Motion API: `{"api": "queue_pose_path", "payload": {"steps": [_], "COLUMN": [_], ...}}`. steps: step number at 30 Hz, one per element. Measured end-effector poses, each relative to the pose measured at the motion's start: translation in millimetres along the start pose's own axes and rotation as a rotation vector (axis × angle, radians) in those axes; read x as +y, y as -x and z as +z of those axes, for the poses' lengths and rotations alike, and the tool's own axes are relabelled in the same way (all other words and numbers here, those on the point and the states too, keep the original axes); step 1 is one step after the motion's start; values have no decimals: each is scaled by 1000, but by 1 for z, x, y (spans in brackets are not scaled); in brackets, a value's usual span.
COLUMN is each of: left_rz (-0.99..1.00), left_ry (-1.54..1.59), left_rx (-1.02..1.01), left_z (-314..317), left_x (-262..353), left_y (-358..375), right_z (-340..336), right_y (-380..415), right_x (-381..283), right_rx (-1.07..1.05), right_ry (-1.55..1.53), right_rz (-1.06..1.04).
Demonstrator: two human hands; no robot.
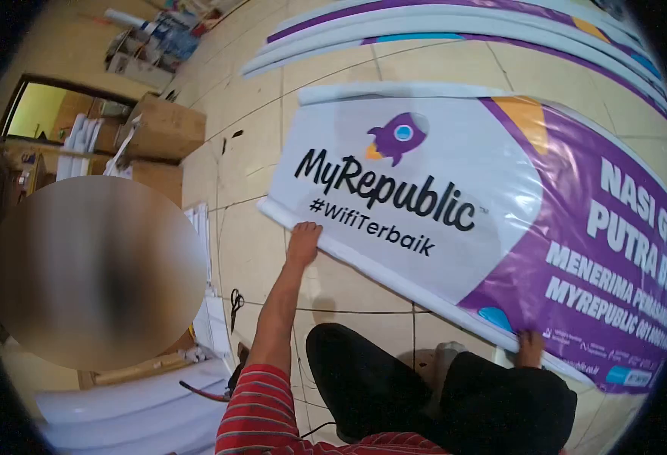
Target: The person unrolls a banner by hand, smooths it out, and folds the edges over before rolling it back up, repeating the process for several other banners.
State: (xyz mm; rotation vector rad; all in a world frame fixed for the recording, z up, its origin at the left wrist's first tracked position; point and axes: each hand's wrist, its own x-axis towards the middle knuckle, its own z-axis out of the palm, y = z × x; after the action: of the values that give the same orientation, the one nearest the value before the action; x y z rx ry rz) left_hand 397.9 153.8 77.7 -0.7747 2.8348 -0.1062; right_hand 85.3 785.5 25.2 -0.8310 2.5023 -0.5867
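Observation:
A large vinyl banner [394,144] lies spread on the tiled floor, white on the left with a purple rocket and the lettering "MyRepublic", purple on the right with white text. Its near and far long edges are rolled or folded into white strips. My left hand [305,241] is at the near left part of the strip, fingers curled over it. Farther right, beside my knee, my right hand [530,349] has its fingers on the same near edge. The thumbs of both hands are hidden or hard to make out.
Several long banner strips [424,26] lie beyond the banner. Black-handled scissors [236,301] rest on the floor to the left. Cardboard boxes [165,127] and white rolls [136,394] stand or lie at the left. A blurred oval covers part of that side.

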Motion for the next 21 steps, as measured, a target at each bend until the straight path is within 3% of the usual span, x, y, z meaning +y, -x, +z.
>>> {"api": "queue_pose_path", "payload": {"steps": [1,2,3,5,6,8,10,12,15,16,18,19,20,21], "left_rz": [-32,-55,-62,-86,-78,-425,-484,-137,250,354,493,541,468,479], "left_ry": [16,17,23,-120,-124,-314,-298,-210,122,219,227,276,380,526], "left_rx": [-66,-134,-135,-490,-519,-271,-301,-2,-124,-131,-101,-82,-69,-78], "left_z": [9,11,12,3,8,19,2,-1,-39,-38,-40,-29,6,33], "left_x": [-7,-7,-12,-25,-37,-65,-35,24,138,171,227,242,248,236], "left_y": [-5,-9,-16,-31,-41,-58,-69,-61,-55,-52,-51,-53,-54,-62], "right_z": [15,-6,-53,-70,-77,-69,-64,-56,-17,-7,7,15,6,-1], "right_y": [9,21,22,32,21,-12,-29,-36,-71,-85,-106,-110,-111,-107], "right_x": [67,108,85,125,132,117,106,57,-17,-53,-104,-112,-124,-116], "right_rx": [103,156,-89,-34,4,-45,-132,-95,-36,-113,-199,-71,-204,-173], "right_ry": [-231,12,411,479,490,400,334,354,204,214,200,186,163,193], "right_rz": [210,113,170,108,61,-16,-166,-179,-436,-435,-509,-647,-552,-568]}}
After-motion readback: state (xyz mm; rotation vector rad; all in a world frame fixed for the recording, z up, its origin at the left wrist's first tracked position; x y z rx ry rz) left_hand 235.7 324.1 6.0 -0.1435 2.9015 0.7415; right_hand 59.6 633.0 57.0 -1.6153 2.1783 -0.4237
